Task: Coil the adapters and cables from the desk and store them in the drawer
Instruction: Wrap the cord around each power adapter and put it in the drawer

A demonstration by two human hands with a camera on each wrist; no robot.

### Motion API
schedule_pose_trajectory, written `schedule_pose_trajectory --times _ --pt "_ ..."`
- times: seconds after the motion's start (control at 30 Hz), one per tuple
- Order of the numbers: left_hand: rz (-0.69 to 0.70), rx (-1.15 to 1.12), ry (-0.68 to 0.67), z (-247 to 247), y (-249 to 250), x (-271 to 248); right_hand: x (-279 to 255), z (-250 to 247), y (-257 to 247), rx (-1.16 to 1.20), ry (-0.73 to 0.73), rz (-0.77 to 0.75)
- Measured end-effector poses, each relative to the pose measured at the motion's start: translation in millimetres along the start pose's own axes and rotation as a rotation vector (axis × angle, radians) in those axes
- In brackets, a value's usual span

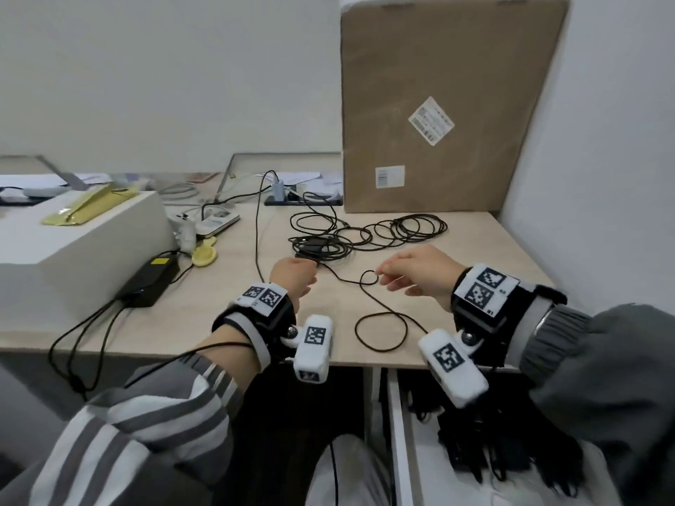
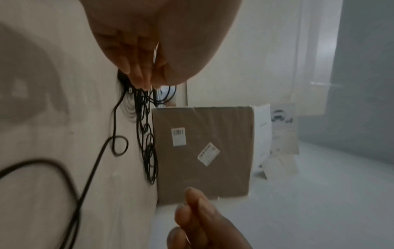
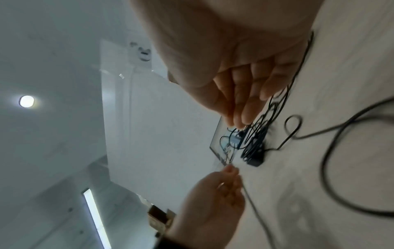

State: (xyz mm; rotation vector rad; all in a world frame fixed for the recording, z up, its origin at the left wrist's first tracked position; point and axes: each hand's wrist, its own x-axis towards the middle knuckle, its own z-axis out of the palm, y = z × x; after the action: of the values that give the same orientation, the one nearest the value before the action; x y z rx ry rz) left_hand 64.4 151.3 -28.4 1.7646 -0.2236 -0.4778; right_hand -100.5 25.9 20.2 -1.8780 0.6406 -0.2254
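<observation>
A: How far along does the job look?

B: Early. The black cable (image 1: 369, 308) lies uncoiled on the worktop (image 1: 485, 250), looping toward the front edge, and a tangled heap of cables (image 1: 365, 231) sits toward the back right corner by the cardboard box (image 1: 449, 104).

A: And the hands?

B: The left hand (image 1: 292, 277) is curled around the cable near the heap; the right hand (image 1: 416, 273) pinches a small loop of it.

A: The drawer?

B: The drawer (image 1: 400, 451) under the front edge stands open, dark items already inside.
</observation>
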Motion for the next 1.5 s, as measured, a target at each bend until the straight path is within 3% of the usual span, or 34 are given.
schedule_pose_trajectory --times 0.1,0.2,0.33,0.5,0.63,0.83,0.93,1.03,1.13,1.3,1.5 --pt "-0.049 0.158 0.075 -6.3 5.0 44.0 28.3 12.4 -13.4 0.005 -0.029 -0.047" --pt "-0.133 0.369 0.038 -6.2 8.4 77.4 49.1 15.1 -12.7 0.007 -0.038 -0.076" --pt "-0.082 0.751 -0.088 5.4 13.3 103.3 64.4 5.3 0.6 0.059 -0.031 -0.053" --pt "0.038 0.793 -0.060 31.0 16.6 124.7 68.0 -8.0 16.2 0.115 -0.011 -0.039" --pt "0.118 0.703 -0.082 38.5 20.2 126.7 64.6 -14.2 23.7 0.092 -0.001 -0.039" --pt "0.083 0.386 -0.050 33.0 66.2 111.1 61.9 -29.9 13.2 0.000 0.066 -0.077" --pt "0.104 0.078 -0.126 34.6 113.9 81.8 57.9 -36.2 -2.8 -0.005 0.126 -0.148" --pt "0.180 -0.188 -0.220 31.6 159.6 45.4 50.7 -46.0 -18.7 -0.004 0.292 -0.265" --pt "0.223 -0.205 -0.399 31.1 182.8 5.4 37.6 -61.3 -29.0 -0.044 0.446 -0.338" --pt "0.137 -0.228 -0.695 41.6 176.4 -43.4 5.1 -75.6 -36.4 0.082 0.342 -0.391" --pt "-0.019 -0.471 -0.667 62.0 133.8 -85.2 -45.7 -72.0 -9.1 0.259 0.271 -0.355"
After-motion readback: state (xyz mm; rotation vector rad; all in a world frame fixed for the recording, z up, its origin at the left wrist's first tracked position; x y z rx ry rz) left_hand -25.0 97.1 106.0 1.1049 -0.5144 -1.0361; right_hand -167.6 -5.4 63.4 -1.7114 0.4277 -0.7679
